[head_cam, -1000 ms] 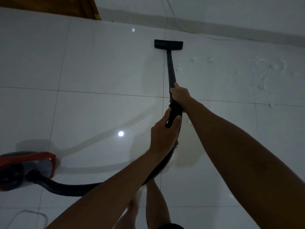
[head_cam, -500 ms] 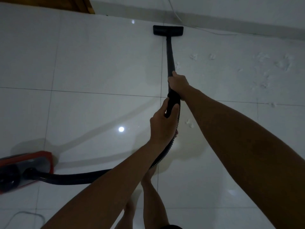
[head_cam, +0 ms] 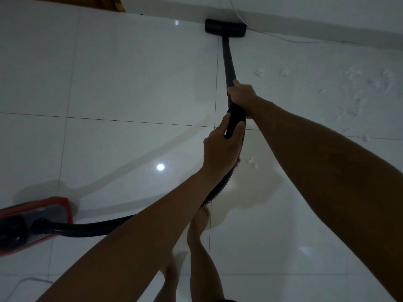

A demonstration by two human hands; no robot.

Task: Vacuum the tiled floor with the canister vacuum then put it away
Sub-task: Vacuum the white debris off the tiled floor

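A black vacuum wand (head_cam: 227, 59) runs forward over the white tiled floor (head_cam: 135, 83) to a black floor nozzle (head_cam: 225, 29) that sits against the base of the far wall. My right hand (head_cam: 242, 97) grips the wand higher up. My left hand (head_cam: 222, 147) holds the black handle (head_cam: 235, 118) just behind it. A ribbed black hose (head_cam: 220, 190) curves from the handle back and left to the red canister (head_cam: 32, 223) at the lower left edge. White fluff scraps (head_cam: 357, 88) lie scattered to the right of the wand.
The white wall (head_cam: 305, 16) runs across the top, with a thin white cable (head_cam: 283, 39) along its base. A wooden door frame (head_cam: 113, 3) shows at top left. My bare feet (head_cam: 196, 227) stand below the hands. A small fluff bit (head_cam: 253, 162) lies near the hose.
The nozzle has been pushed forward across the tile until it meets the wall. Both hands moved forward with the wand, and the canister sits a little nearer.
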